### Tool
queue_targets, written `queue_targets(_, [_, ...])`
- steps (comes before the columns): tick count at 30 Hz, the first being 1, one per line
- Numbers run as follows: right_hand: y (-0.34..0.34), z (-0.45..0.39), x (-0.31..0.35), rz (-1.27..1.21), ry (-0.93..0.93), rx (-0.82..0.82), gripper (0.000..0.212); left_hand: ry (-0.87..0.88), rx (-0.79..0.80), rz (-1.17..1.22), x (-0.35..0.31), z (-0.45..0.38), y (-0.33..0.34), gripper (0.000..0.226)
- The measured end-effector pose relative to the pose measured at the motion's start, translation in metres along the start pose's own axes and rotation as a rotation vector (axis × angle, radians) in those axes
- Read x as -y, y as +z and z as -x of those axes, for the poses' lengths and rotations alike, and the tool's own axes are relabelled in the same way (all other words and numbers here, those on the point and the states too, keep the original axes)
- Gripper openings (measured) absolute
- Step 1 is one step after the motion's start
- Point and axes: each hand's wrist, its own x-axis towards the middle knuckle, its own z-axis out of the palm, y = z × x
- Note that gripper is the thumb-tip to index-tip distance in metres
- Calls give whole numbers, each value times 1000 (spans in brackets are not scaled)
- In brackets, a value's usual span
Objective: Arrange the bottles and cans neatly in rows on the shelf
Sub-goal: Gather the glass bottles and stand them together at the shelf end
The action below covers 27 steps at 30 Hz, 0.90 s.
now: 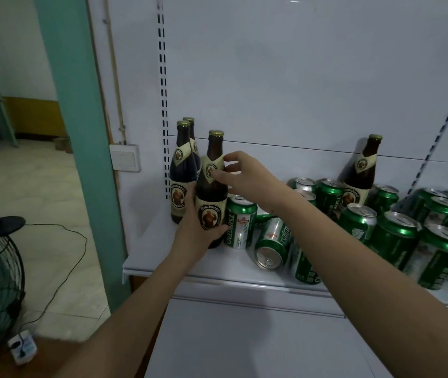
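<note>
— Four bottles on the shelf [146,257]; which one is in play?
— Third bottle [211,192], upright at the left end. Left hand [198,230] curls round its base; right hand [244,178] hovers at the neck, fingers apart.
— Handling?
— Glass: likely heavy, slick, breakable. Grip low, steady the neck.

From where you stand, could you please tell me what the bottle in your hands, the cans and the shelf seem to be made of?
The bottle looks like dark brown glass, glossy, with paper labels and a gold cap. The cans look like thin metal, green printed sides with bare silver tops. The shelf seems white painted metal, smooth and matte, though plastic is possible.
</note>
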Motion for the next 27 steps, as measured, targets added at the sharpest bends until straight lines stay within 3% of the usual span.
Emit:
queue_targets(6, [11,-6,2,2,-12,4,43,9,3,39,5,-1,-4,111])
queue_targets(15, [28,3,8,28,-18,75,60,21,-1,87,14,5,-17,111])
queue_targets(22, [64,0,6,93,-52,89,86,18,-53,33,27,2,-40,109])
queue_targets(27, [86,-8,3,146,-19,66,78,-58,-154,-44,37,-10,-47,119])
